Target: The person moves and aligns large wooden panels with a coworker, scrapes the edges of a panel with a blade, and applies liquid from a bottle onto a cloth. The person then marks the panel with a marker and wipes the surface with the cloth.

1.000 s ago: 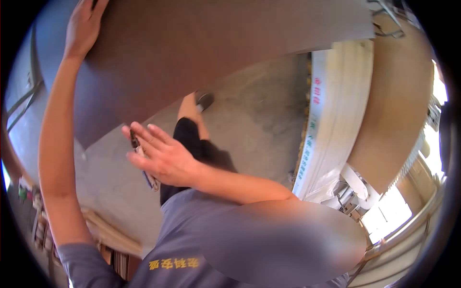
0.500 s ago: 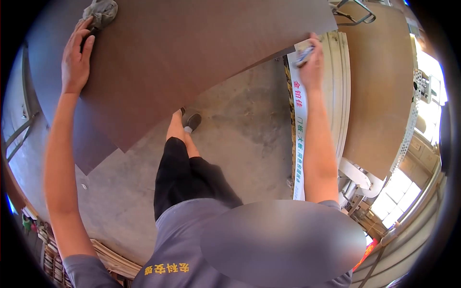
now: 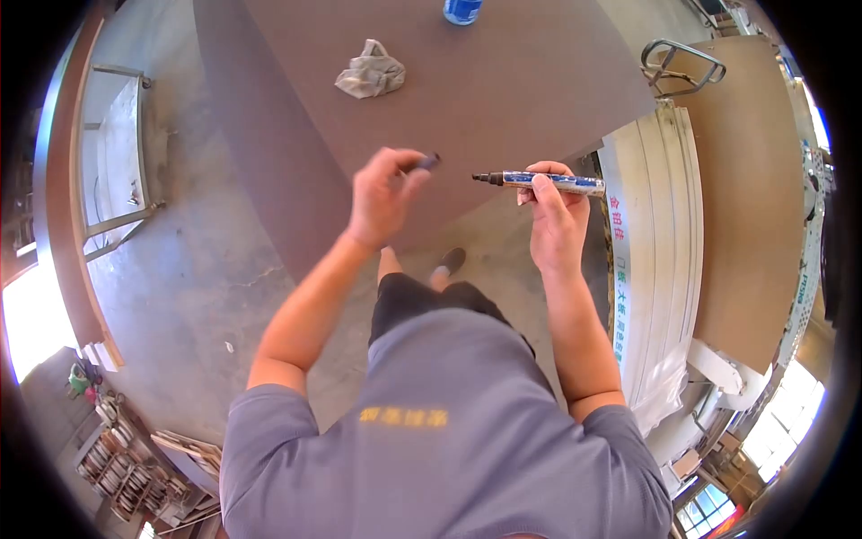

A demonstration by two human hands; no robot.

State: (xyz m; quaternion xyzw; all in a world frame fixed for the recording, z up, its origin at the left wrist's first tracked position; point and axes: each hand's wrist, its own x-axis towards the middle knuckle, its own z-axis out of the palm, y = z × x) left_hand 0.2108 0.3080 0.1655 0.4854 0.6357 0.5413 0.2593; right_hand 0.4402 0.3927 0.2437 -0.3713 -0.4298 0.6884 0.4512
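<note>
My right hand (image 3: 558,225) grips a blue-and-silver marker pen (image 3: 516,179) level, its dark bare tip pointing left. Facing that tip, apart from it, is my left hand (image 3: 382,198), its fingers pinched on a small dark marker cap (image 3: 430,162). Both hands are above the near part of a large brown board (image 3: 503,90). On the board, beyond my left hand, lies a crumpled grey rag (image 3: 371,72). At the top edge stands a blue container (image 3: 462,11), partly cut off by the frame.
To the right is a stack of pale panels (image 3: 664,225) with a printed white strip (image 3: 620,269), and a brown sheet (image 3: 741,198) beyond it. A curved metal handle (image 3: 682,67) juts near the board's right corner. A metal frame cart (image 3: 117,162) stands at the left on the concrete floor.
My left hand has left the rag and come to the middle, now holding the cap. My right hand has moved off the board's edge, with the marker uncapped. The view has shifted.
</note>
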